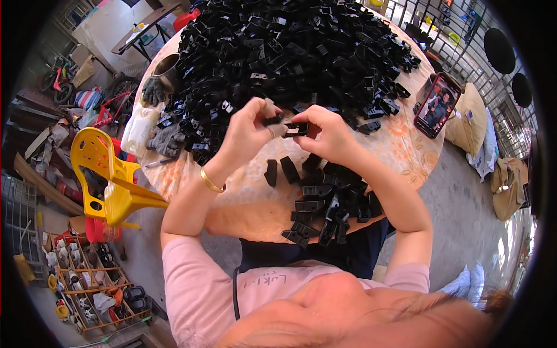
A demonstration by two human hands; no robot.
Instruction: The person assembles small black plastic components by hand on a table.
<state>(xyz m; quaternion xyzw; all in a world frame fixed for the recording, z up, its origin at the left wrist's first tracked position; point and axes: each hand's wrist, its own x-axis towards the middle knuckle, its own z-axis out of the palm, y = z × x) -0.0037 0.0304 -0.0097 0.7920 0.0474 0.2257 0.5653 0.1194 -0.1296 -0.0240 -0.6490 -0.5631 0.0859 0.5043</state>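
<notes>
Glossy, smooth plastic pieces

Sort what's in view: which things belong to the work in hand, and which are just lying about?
In the work:
- left hand, pinching a blurred dark piece
- right hand, holding a black part
- large black pile
- smaller black heap

Lying about:
- phone
- grey glove
- pen
- yellow chair

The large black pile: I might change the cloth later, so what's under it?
The large pile of black parts appears to rest on the floral tablecloth, which shows along its near side. Whatever else lies beneath is covered and cannot be seen.
</notes>
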